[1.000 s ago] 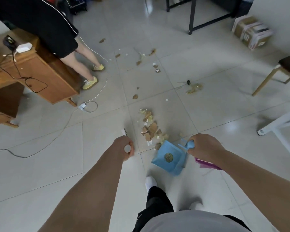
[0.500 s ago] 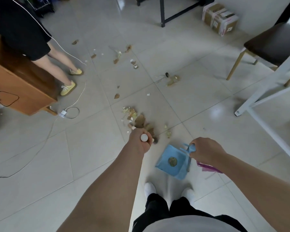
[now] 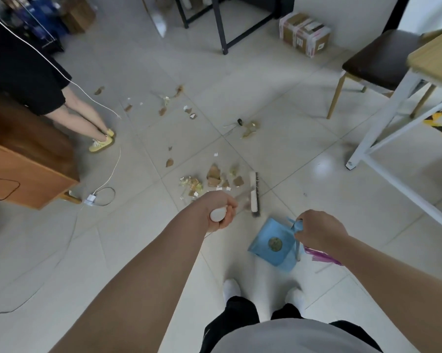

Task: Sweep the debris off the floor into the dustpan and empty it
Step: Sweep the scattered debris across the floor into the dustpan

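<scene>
My left hand (image 3: 218, 211) grips the white top of a broom handle. The broom head (image 3: 254, 194) stands on the tiles just right of a pile of brown and yellow debris (image 3: 209, 180). A blue dustpan (image 3: 273, 242) rests on the floor in front of my feet, with one round scrap inside. My right hand (image 3: 316, 231) holds the top of its blue handle. More scraps (image 3: 249, 127) and bits (image 3: 163, 104) lie scattered farther out on the floor.
Another person's legs in yellow shoes (image 3: 101, 142) stand at the left by a wooden cabinet (image 3: 28, 169). A white cable and charger (image 3: 93, 198) trail on the floor. A white table frame (image 3: 382, 138), a chair (image 3: 377, 64), a cardboard box (image 3: 304, 34) and black table legs (image 3: 221, 24) surround the area.
The broom head has swung from left of the debris pile to its right side and is now visible. My view has shifted right; the dustpan stays in place.
</scene>
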